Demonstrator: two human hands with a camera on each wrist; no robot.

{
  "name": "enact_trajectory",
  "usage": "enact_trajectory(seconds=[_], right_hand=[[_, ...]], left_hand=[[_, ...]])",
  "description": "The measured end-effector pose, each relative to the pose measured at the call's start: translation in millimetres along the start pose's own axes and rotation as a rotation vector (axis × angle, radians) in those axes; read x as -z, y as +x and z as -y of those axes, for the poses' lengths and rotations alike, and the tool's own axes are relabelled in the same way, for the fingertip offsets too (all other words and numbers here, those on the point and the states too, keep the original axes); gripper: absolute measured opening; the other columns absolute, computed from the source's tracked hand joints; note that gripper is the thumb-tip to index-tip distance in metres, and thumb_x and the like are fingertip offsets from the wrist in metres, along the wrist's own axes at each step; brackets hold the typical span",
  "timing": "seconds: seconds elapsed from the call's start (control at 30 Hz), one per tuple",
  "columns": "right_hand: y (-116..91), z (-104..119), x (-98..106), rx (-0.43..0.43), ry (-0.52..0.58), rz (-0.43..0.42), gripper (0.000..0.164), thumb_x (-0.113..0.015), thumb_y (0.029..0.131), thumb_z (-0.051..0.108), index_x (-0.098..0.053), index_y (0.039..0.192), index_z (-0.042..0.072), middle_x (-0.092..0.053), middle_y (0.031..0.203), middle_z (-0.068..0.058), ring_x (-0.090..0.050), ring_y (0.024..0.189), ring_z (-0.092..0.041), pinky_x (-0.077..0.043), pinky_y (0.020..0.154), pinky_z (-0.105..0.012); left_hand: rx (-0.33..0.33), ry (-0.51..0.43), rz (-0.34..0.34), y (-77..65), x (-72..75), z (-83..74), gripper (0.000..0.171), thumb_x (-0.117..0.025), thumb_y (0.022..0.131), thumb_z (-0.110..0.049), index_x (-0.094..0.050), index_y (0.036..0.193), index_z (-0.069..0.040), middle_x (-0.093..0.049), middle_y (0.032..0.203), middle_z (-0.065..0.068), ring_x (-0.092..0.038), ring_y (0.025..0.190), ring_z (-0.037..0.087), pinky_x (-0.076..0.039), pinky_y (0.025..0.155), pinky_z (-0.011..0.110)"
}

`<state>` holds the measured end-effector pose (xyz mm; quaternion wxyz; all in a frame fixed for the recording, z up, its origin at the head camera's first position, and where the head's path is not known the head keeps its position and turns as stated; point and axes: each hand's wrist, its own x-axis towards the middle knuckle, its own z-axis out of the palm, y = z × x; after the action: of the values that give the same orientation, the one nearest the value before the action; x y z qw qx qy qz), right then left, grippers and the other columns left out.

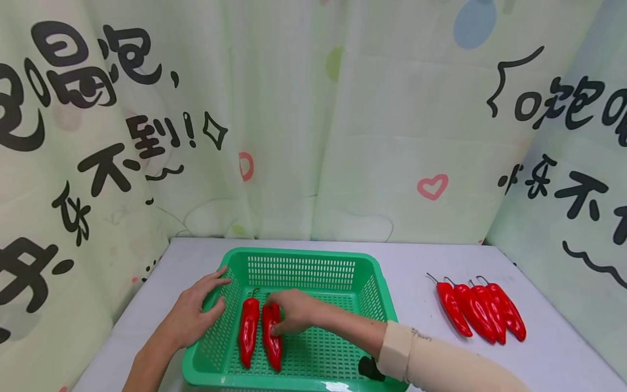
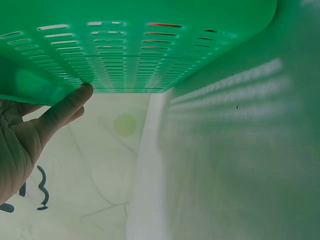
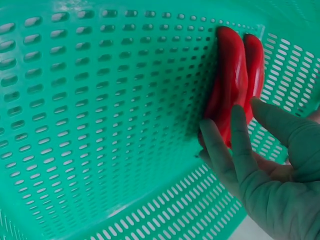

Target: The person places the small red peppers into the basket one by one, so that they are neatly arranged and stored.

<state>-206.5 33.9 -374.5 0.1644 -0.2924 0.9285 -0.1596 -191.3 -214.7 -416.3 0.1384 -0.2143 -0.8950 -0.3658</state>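
Observation:
A green plastic basket (image 1: 313, 256) stands on the white table, with two red chili peppers lying side by side in its left part. My right hand (image 1: 296, 310) reaches in and holds the right-hand pepper (image 1: 275, 348) between thumb and fingers. Beside it lies the other pepper (image 1: 248, 332), untouched in the head view. In the right wrist view, the fingertips of the right hand (image 3: 270, 170) lie against the nearer pepper (image 3: 231, 70). My left hand (image 1: 193, 310) rests at the basket's left rim, fingers fairly straight. The left wrist view has the left hand (image 2: 35, 135) against the basket's outer side (image 2: 200, 65).
Several red chili peppers (image 1: 482, 310) lie in a row on the table (image 1: 411, 261), to the right of the basket. A printed curtain (image 1: 294, 109) hangs behind the table and along its sides. A black object (image 1: 369, 369) shows at the right wrist, under the beige sleeve (image 1: 441, 359).

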Motion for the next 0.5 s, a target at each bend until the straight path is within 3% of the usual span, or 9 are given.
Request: enact_trajectory(seconds=[0.17,0.4,0.5], right_hand=[[-4.8,-3.6,8.2,0.024,0.007,-0.024,0.051,-0.081,0.087,0.02,-0.064,0.134,0.008,-0.067,0.132,-0.007,-0.062,0.122,-0.024,-0.055,0.096,-0.034],[-17.5,-9.0,26.4,0.065,0.099,-0.092,0.052,-0.079,0.09,0.02,-0.061,0.137,0.006,-0.065,0.134,-0.014,-0.071,0.083,-0.011,-0.057,0.086,-0.028],[-23.6,-10.4,34.3,0.083,0.117,-0.133,0.051,-0.077,0.092,0.021,-0.06,0.139,0.007,-0.062,0.139,-0.013,-0.072,0.092,-0.016,-0.058,0.085,-0.028]], left_hand=[[0.001,0.004,0.002,0.7,-0.2,0.1,0.036,-0.063,0.094,-0.003,-0.064,0.13,0.002,-0.051,0.151,0.02,-0.048,0.137,0.046,-0.044,0.105,0.065],[0.016,0.002,0.005,-0.3,0.0,0.2,0.037,-0.063,0.094,-0.004,-0.064,0.131,0.001,-0.051,0.152,0.019,-0.048,0.138,0.046,-0.044,0.105,0.065],[0.016,0.004,0.003,-0.8,-0.2,0.7,0.037,-0.063,0.094,-0.004,-0.064,0.131,0.001,-0.051,0.152,0.019,-0.048,0.138,0.046,-0.044,0.105,0.065]])
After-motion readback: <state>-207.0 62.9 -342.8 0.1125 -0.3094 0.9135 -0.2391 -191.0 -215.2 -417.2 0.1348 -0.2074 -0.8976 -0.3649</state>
